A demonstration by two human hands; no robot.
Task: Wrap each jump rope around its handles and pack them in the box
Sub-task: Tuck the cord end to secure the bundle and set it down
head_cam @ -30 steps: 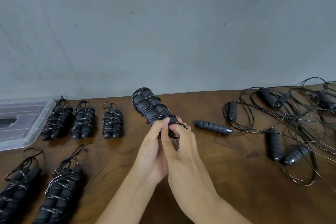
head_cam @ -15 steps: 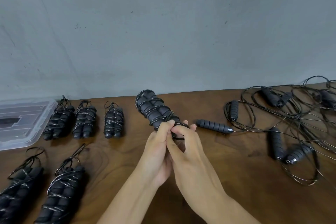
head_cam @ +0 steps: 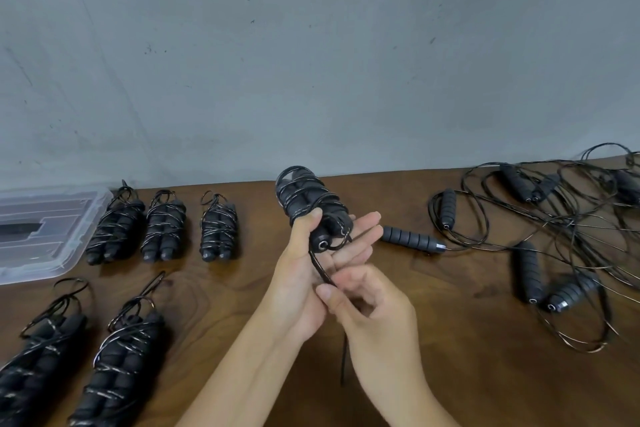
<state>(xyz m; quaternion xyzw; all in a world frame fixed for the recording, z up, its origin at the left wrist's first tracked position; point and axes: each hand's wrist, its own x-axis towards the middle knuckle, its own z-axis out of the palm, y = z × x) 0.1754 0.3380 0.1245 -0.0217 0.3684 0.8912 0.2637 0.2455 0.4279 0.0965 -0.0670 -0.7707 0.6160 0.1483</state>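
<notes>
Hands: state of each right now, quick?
Left hand: holds the wrapped jump rope, thumb over the coils.
Right hand: pinches the loose rope end.

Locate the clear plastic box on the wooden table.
In the head view, the clear plastic box sits at the far left edge of the wooden table, against the wall, beside the nearest black wrapped rope bundle.
</notes>
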